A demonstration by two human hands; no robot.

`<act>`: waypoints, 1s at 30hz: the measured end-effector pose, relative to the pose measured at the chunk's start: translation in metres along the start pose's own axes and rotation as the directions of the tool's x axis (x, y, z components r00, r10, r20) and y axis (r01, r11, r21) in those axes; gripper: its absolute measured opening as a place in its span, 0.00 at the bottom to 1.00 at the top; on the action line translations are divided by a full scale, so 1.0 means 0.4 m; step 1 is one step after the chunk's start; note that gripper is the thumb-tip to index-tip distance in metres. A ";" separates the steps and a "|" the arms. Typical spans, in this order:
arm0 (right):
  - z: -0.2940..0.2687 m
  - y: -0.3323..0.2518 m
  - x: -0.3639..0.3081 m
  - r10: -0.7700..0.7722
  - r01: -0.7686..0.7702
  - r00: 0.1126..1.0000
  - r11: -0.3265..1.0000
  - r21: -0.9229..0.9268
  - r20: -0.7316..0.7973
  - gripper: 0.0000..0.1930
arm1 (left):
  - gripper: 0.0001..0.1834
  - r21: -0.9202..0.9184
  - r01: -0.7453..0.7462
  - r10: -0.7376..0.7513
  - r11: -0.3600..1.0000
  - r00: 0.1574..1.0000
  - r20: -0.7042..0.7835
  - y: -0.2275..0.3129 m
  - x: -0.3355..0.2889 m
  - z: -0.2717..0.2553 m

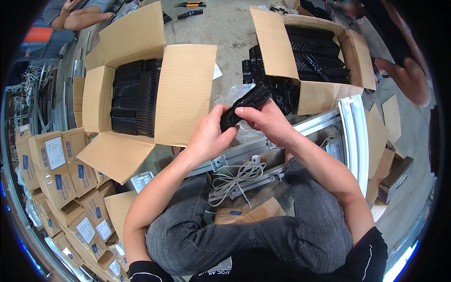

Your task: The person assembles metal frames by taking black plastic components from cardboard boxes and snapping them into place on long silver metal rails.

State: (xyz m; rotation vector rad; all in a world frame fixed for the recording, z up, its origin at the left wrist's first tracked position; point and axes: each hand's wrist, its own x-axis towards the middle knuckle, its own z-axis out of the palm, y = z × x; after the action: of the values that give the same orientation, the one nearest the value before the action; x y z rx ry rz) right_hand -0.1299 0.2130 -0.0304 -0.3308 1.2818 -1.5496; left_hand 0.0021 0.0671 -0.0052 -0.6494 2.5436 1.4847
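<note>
A: Largest items first?

B: Two open cartons on the floor. The left carton holds close rows of black pieces; the right carton holds more, with a loose heap of dark pieces just beside it.

A: Step in hand?

B: My judgement: two-handed handling of one black part. It is held tilted in front of the body, in the gap between the cartons, its far end up toward the right. Clear plastic shows behind it.

A: What does the next move call for?

B: Again a judgement: one hand bearing the part securely before the other shifts its grip or lets go. The part looks rigid and smooth, so it could slip or roll if both loosen together.

A: Now the fingers.

B: Left hand: clamped around the near end, thumb along the lower side, the other fingers curled over the top. Right hand: closed on the middle and far end, thumb pressed on the upper face (its remaining fingers are mostly hidden behind the part, so their exact placing I cannot tell).
</note>
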 end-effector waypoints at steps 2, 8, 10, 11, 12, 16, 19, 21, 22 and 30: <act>0.003 -0.009 0.002 -0.057 0.060 0.998 0.995 -0.075 0.037 0.12 | 0.22 -0.094 0.038 -0.034 0.995 0.998 0.044 -0.018 -0.001 -0.002; -0.011 -0.054 -0.006 -0.050 0.057 0.997 0.992 -0.109 0.062 0.19 | 0.18 -0.331 0.172 -0.103 0.928 0.971 0.216 0.011 0.003 -0.029; -0.016 -0.062 -0.003 -0.028 0.037 0.996 0.994 -0.107 0.084 0.18 | 0.18 -0.363 0.203 -0.114 0.909 0.961 0.252 0.010 0.003 -0.036; -0.018 -0.063 -0.001 -0.006 0.017 0.994 0.994 -0.106 0.108 0.18 | 0.17 -0.403 0.211 -0.107 0.891 0.958 0.266 0.008 0.003 -0.038; -0.024 -0.060 0.001 -0.007 0.018 0.994 0.994 -0.106 0.106 0.18 | 0.17 -0.441 0.217 -0.098 0.871 0.955 0.279 0.008 0.003 -0.039; -0.067 -0.011 0.018 0.125 -0.127 0.978 0.992 0.003 0.170 0.15 | 0.12 -0.516 0.307 -0.145 0.800 0.932 0.331 0.008 0.008 -0.038; -0.068 0.019 0.022 0.113 -0.156 0.976 0.959 0.237 0.186 0.11 | 0.12 -0.541 0.313 -0.164 0.780 0.938 0.306 0.009 0.007 -0.033; -0.087 0.040 0.030 0.137 -0.166 0.984 0.942 0.293 0.117 0.11 | 0.12 -0.555 0.304 -0.199 0.774 0.950 0.242 0.003 0.007 -0.029; -0.098 0.054 0.035 0.137 -0.166 0.984 0.942 0.292 0.116 0.11 | 0.12 -0.556 0.304 -0.198 0.774 0.950 0.243 0.000 0.010 -0.026; -0.101 0.061 0.045 0.162 -0.132 0.984 0.941 0.310 -0.073 0.08 | 0.12 -0.524 0.261 -0.254 0.810 0.963 0.087 -0.037 0.016 -0.006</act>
State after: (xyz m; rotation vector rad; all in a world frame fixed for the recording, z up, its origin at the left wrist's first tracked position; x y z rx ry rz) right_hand -0.1545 0.2233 -0.0735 0.0384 1.0919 -1.6200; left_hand 0.0030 0.0569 -0.0177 -0.9994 1.9095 2.0826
